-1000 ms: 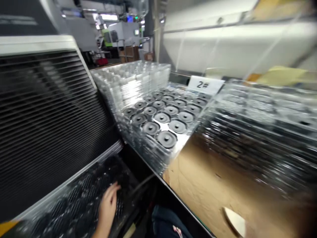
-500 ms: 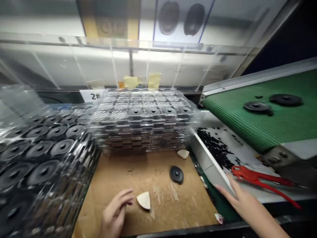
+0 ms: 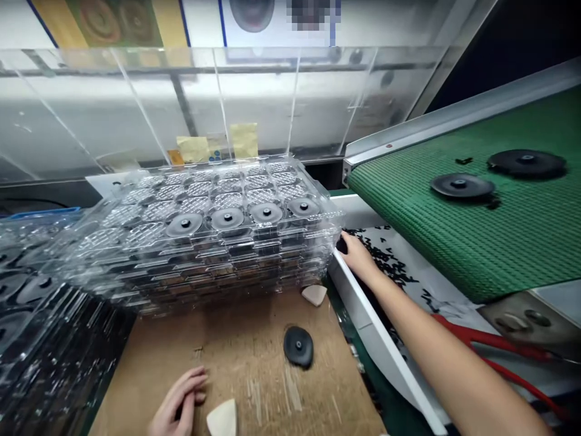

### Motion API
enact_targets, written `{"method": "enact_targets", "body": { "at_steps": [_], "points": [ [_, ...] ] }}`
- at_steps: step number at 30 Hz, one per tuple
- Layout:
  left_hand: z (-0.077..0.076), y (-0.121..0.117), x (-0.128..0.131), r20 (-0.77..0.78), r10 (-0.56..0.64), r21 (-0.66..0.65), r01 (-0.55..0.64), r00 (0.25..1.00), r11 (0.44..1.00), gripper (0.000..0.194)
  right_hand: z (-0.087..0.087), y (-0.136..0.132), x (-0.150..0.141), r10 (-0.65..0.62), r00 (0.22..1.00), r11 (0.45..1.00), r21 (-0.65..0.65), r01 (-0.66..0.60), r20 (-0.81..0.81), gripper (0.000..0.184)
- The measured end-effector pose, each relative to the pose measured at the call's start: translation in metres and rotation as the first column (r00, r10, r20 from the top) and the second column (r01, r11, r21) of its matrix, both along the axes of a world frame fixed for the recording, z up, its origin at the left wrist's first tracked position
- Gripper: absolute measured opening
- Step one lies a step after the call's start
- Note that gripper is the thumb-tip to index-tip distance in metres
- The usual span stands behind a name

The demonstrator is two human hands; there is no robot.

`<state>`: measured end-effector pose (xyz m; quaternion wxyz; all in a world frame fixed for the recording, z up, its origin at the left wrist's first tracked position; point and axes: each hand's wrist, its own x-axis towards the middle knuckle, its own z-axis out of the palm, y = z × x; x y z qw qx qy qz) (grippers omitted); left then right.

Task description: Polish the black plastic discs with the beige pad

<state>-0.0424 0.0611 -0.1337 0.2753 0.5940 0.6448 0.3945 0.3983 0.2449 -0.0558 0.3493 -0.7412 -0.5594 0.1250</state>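
On the cardboard (image 3: 149, 357), my left hand (image 3: 179, 404) rests with fingers loosely bent, apart from the thumb and holding nothing. Just right of it lies a cream-coloured wedge (image 3: 223, 418). My right hand (image 3: 357, 253) reaches to the far end of the white tray wall (image 3: 376, 333), beside the corner of the stacked clear plastic trays (image 3: 254, 242). Its fingers are closed around something dark, mostly hidden, which I cannot make out. A black rounded disc (image 3: 298, 346) with a central stud lies on the cardboard between the hands. A second pale wedge (image 3: 314, 295) lies near the stack.
Small black pieces (image 3: 390, 263) are scattered in the white tray, where red-handled pliers (image 3: 503, 348) lie. A green conveyor (image 3: 408, 212) on the right carries two black discs (image 3: 526, 163). More trays of discs (image 3: 31, 297) stand at the left.
My right hand has moved forward from the tray's near end to its far end, by the stack. My left hand stays beside the wedge. The view has shifted.
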Motion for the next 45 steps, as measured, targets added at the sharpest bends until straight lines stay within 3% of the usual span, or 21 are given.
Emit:
{"method": "enact_targets", "body": {
  "at_steps": [5,11,12,13,15,17,18,19,20,22,24,26,29,32,36,37,39,40,41,43,45],
  "points": [
    [0.001,0.000,0.001,-0.074,-0.040,-0.004,0.039,0.996,0.999,0.024,0.019,-0.035,0.005,-0.047,0.950,0.997,0.044,0.063,-0.308,0.034],
    [0.007,0.002,0.006,0.142,0.075,-0.081,-0.064,0.987,0.995,0.021,0.066,-0.132,-0.031,0.043,0.701,0.992,-0.055,-0.118,-0.712,0.055],
    [0.009,0.002,0.010,0.189,0.089,-0.094,-0.072,0.978,0.993,0.023,0.071,-0.148,-0.043,0.047,0.639,0.981,-0.084,-0.173,-0.768,0.058],
    [0.012,0.001,0.015,0.224,0.092,-0.102,-0.070,0.970,0.992,0.025,0.074,-0.162,-0.057,0.035,0.529,0.962,-0.115,-0.248,-0.848,0.060],
    [0.027,-0.002,0.031,0.265,0.062,-0.126,-0.029,0.962,0.992,0.028,0.075,-0.185,-0.089,-0.053,0.209,0.897,-0.139,-0.420,-0.976,0.058],
    [0.053,-0.006,0.050,0.317,-0.031,-0.166,0.088,0.948,0.982,0.026,0.069,-0.200,-0.121,-0.158,-0.032,0.829,-0.115,-0.547,-0.987,0.054],
    [0.068,-0.008,0.059,0.345,-0.083,-0.178,0.152,0.935,0.972,0.026,0.064,-0.206,-0.136,-0.191,-0.082,0.805,-0.109,-0.583,-0.978,0.052],
    [0.084,-0.009,0.067,0.383,-0.171,-0.196,0.261,0.908,0.945,0.027,0.058,-0.210,-0.150,-0.217,-0.115,0.785,-0.104,-0.611,-0.969,0.051],
    [0.099,-0.009,0.072,0.449,-0.300,-0.227,0.432,0.842,0.873,0.030,0.052,-0.214,-0.163,-0.246,-0.145,0.764,-0.099,-0.638,-0.959,0.050],
    [0.121,-0.009,0.073,0.577,-0.442,-0.190,0.639,0.687,0.745,0.031,0.040,-0.222,-0.185,-0.308,-0.223,0.713,-0.070,-0.697,-0.925,0.048],
    [0.131,-0.011,0.064,0.700,-0.422,-0.228,0.740,0.577,0.633,0.031,0.029,-0.228,-0.202,-0.365,-0.313,0.652,-0.001,-0.758,-0.877,0.050],
    [0.129,-0.017,0.049,0.804,-0.316,-0.274,0.786,0.503,0.554,0.035,0.021,-0.235,-0.216,-0.415,-0.362,0.599,0.049,-0.799,-0.835,0.052],
    [0.118,-0.029,0.029,0.867,-0.220,-0.299,0.820,0.447,0.488,0.055,0.010,-0.245,-0.235,-0.483,-0.354,0.540,0.046,-0.841,-0.801,0.052],
    [0.109,-0.042,0.015,0.903,-0.173,-0.279,0.841,0.394,0.464,0.067,0.002,-0.253,-0.253,-0.553,-0.313,0.478,0.014,-0.878,-0.772,0.054],
    [0.098,-0.060,0.006,0.911,-0.019,-0.333,0.764,0.411,0.553,0.069,-0.003,-0.258,-0.270,-0.608,-0.245,0.425,-0.049,-0.904,-0.755,0.073],
    [0.095,-0.065,0.004,0.914,0.055,-0.353,0.723,0.401,0.594,0.071,-0.003,-0.257,-0.271,-0.562,-0.170,0.392,-0.080,-0.917,-0.809,0.079],
    [0.090,-0.074,0.001,0.929,0.235,-0.365,0.608,0.285,0.705,0.067,-0.004,-0.253,-0.267,-0.313,0.080,0.336,-0.189,-0.923,-0.946,0.087],
    [0.089,-0.077,-0.001,0.929,0.314,-0.369,0.532,0.196,0.762,0.061,-0.006,-0.250,-0.262,-0.145,0.215,0.343,-0.253,-0.905,-0.966,0.086],
    [0.088,-0.080,-0.003,0.923,0.370,-0.374,0.456,0.102,0.808,0.054,-0.009,-0.246,-0.257,0.013,0.337,0.386,-0.306,-0.870,-0.941,0.079],
    [0.087,-0.084,-0.007,0.907,0.416,-0.371,0.357,-0.058,0.858,0.042,-0.019,-0.237,-0.245,0.209,0.543,0.556,-0.358,-0.750,-0.813,0.056],
    [0.086,-0.084,-0.009,0.893,0.420,-0.357,0.314,-0.161,0.880,0.035,-0.033,-0.227,-0.239,0.301,0.706,0.701,-0.354,-0.619,-0.641,0.044]
  ]
}}
